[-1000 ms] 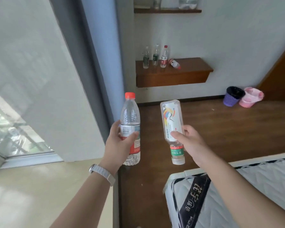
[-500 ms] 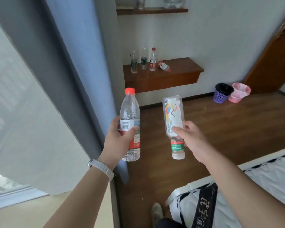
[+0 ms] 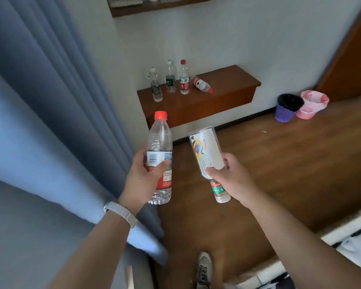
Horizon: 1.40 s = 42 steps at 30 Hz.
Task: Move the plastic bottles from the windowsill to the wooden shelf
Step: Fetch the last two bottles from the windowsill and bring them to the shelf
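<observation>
My left hand [image 3: 143, 180] grips a clear plastic bottle with a red cap [image 3: 159, 142], held upright. My right hand [image 3: 230, 180] holds a second bottle with a white printed label [image 3: 206, 149] upside down, its cap pointing at the floor. Ahead, the wooden shelf [image 3: 227, 80] is fixed to the white wall. Three bottles stand at its left end: one with a white cap [image 3: 155, 88], a green-labelled one [image 3: 170, 78], and a red-capped one [image 3: 184, 78]. Another bottle [image 3: 201, 84] lies on its side next to them. The windowsill is out of view.
A blue curtain [image 3: 50, 101] hangs at the left. A purple basket [image 3: 287, 108] and a pink bin [image 3: 312, 104] sit on the wooden floor by the wall. A mattress corner [image 3: 342, 247] is at the lower right, a higher shelf [image 3: 154, 6] above, my shoe [image 3: 204, 268] below.
I have turned away from the window and moved closer to the shelf, which looks larger. Both hands keep the same grip on their bottles.
</observation>
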Motion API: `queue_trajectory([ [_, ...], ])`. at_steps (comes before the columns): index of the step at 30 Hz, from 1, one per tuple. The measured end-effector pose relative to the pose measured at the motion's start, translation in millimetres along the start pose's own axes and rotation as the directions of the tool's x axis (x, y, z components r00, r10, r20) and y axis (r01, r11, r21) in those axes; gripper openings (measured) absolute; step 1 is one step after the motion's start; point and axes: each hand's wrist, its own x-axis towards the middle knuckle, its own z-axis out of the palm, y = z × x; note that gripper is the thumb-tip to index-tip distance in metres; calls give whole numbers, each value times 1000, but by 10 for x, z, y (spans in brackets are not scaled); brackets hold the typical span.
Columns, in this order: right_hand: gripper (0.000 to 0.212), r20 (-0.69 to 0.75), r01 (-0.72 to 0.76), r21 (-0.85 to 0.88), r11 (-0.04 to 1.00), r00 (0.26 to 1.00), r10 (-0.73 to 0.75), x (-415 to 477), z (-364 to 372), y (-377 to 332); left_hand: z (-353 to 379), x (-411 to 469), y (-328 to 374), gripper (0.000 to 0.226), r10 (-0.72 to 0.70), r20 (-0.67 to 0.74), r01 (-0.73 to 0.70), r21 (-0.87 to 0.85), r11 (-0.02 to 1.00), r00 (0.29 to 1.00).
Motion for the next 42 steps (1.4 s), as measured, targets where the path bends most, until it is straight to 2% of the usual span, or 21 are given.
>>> queue_trajectory([
  [7,57,-37,-3,-45,999,999,2,859,-330,-255,283,1023,262,59,-31,-30,31,2,1000,999],
  [10,57,-48,-27,-60,998,999,24,1065,-434,-306,333,1323,267,57,-42,-42,40,-51,998,998],
  [15,55,-99,-42,-82,996,994,34,1420,-610,-363,504,1782,371,51,7,-2,-7,-29,1000,1000],
  [21,55,-178,-112,-78,991,979,96,1956,-748,-373,822,2485,417,55,41,118,-36,-49,998,992],
  [28,58,-320,-184,-47,982,934,160,2943,-1110,-522,1291,3743,542,58,33,237,-14,-80,997,971],
  [37,56,-369,-255,-35,966,902,225,4236,-1175,-728,1670,5193,726,51,82,405,-42,-106,993,910],
  [42,52,-385,-281,7,960,885,262,4640,-1299,-735,1934,5647,799,48,81,440,-47,-88,995,894],
])
